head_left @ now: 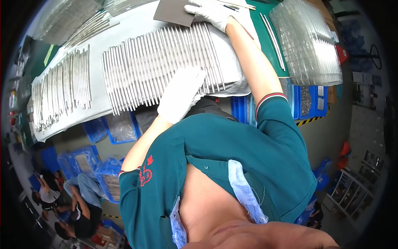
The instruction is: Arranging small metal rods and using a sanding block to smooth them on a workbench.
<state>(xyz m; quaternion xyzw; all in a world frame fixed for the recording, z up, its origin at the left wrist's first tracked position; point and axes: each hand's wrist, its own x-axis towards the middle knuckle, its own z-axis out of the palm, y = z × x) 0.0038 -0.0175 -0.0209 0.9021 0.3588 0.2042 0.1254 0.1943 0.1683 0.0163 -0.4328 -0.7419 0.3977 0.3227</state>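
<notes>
A row of slim silvery metal rods (141, 70) lies side by side on a white cloth (96, 54) over the table. My left hand (180, 93), in a white glove, rests on the near ends of the rods toward the row's right side. Its fingers lie extended over them, though the fingertips are partly hard to make out. Farther off, my white-gloved right hand (211, 13) holds the edge of a flat dark grey plate (172, 12), just beyond the far ends of the rods. The plate's far side runs out of the picture.
To the left lie a shorter row of rods (62, 85) and a loose bundle (89, 29). Clear plastic trays (306, 41) are stacked at right beside a few rods (273, 41). Blue bins (122, 126) stand below the table. Other people (81, 207) sit at lower left.
</notes>
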